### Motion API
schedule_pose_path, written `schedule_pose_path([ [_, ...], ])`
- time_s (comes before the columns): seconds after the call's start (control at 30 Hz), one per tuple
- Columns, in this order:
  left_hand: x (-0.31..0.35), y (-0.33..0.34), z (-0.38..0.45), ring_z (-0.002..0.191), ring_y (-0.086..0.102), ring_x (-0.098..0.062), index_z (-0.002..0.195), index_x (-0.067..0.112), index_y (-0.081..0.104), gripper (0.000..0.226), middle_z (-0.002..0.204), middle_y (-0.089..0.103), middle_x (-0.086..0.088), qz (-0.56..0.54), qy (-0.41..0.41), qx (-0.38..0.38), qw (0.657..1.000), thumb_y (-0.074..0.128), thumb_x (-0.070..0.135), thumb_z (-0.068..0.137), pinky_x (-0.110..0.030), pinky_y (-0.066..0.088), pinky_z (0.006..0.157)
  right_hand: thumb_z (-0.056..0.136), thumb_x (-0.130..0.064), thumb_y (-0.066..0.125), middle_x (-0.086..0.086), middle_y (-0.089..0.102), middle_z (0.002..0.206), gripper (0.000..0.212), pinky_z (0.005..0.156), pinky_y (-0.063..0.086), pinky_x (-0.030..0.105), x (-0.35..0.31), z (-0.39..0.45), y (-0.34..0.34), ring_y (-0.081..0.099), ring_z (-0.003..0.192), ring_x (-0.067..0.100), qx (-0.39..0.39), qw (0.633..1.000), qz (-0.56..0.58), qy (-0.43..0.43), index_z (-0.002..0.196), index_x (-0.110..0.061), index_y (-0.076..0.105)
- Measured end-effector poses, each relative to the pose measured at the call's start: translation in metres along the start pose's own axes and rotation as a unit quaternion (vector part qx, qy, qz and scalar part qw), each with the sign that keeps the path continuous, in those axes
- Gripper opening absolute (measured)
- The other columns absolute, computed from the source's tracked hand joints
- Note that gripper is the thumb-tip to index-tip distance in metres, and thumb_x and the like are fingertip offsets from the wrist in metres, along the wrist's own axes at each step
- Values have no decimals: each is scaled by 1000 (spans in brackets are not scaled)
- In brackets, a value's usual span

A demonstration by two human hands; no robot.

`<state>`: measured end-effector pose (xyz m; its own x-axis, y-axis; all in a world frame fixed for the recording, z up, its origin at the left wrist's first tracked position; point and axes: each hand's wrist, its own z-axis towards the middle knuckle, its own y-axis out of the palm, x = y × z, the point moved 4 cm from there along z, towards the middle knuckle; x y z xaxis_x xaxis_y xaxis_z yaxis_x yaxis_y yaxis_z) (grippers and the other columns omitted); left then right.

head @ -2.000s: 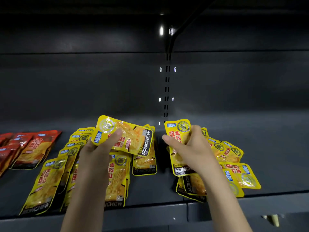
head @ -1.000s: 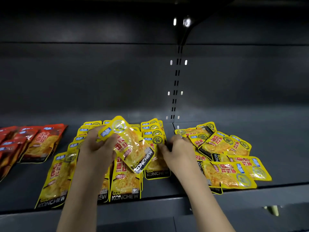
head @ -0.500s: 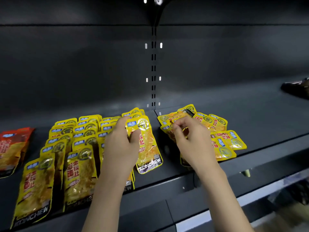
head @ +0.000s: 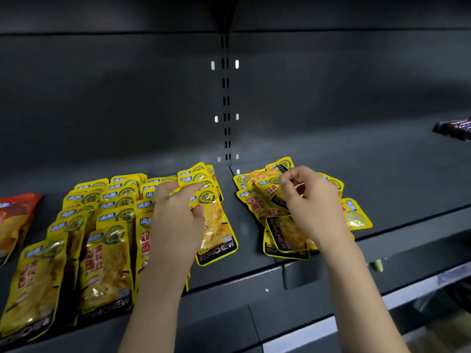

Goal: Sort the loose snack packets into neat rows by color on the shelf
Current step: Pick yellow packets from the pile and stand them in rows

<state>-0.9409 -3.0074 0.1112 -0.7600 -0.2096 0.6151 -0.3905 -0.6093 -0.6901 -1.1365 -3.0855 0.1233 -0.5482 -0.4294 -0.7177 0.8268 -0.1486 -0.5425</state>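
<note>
Backdrop: dark grey shelf (head: 254,273) with a slotted upright post (head: 225,103) running down the back wall at mid-width.
Left hand: the left hand (head: 175,225) has its fingers curled onto the top of a yellow packet (head: 216,225), thumb at the upper edge near the round seal; the packet lies flat on the shelf, its bottom end toward the front edge.
Right hand: the right hand (head: 311,207) hangs over the loose pile (head: 270,200) with fingertips pinched together near a packet's top edge; whether it actually grasps one I cannot tell, as the fingers hide the contact.
Sorted rows: yellow packets in overlapping rows (head: 102,225) fill the shelf's left half, running from the back wall to the front edge, tops pointing back.
Loose pile: yellow packets heaped at mixed angles just right of the post, some reaching the front edge.
Writing: "KONCHEW" in white on the black band at the bottom of the packets; red Chinese characters and a small blue tag near the tops, too small to read.
Red packets: a few red packets (head: 15,217) at the far left edge.
Far right: a dark wrapper (head: 456,128) at the shelf's right end, blurred.
Open room: a bare strip of shelf between the held packet and the pile, and wide bare shelf right of the pile.
</note>
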Motion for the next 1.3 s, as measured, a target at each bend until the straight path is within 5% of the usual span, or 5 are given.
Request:
schedule_pose_path([
  [0.2,35,6,-2,71,57,-6,99,23,71,18,101,67,7,-13,50,24,998,69,29,83,-18,40,72,93,-24,54,-13,55,72,11,48,33,11,19,23,-22,44,54,2,-63,998,-8,-7,88,-21,63],
  [0.33,60,36,-14,71,56,3,77,26,62,16,79,65,12,-47,79,-119,989,75,37,76,-24,47,74,94,-22,53,-14,55,72,12,53,34,9,33,33,-33,44,52,1,-84,996,-7,-14,89,-21,64],
  [0.63,98,67,-27,115,35,-12,114,33,58,62,108,47,11,97,69,-189,975,65,71,66,-26,31,93,95,-21,51,-5,61,84,12,59,33,24,72,39,-50,47,60,4,-128,991,-34,-22,92,-22,63],
  [0.87,112,89,-37,113,26,-12,111,35,52,66,115,36,10,169,82,-238,953,76,64,57,-26,19,89,94,-19,50,-3,62,91,14,63,35,24,87,48,-57,49,65,15,-140,989,-39,-27,89,-25,61],
  [1.3,117,36,-50,56,54,-8,79,20,41,35,61,51,5,-70,-72,151,983,70,39,79,-15,37,51,84,-34,68,-16,57,80,15,70,37,25,84,53,-60,53,85,13,-264,962,-51,-56,94,-26,59],
])
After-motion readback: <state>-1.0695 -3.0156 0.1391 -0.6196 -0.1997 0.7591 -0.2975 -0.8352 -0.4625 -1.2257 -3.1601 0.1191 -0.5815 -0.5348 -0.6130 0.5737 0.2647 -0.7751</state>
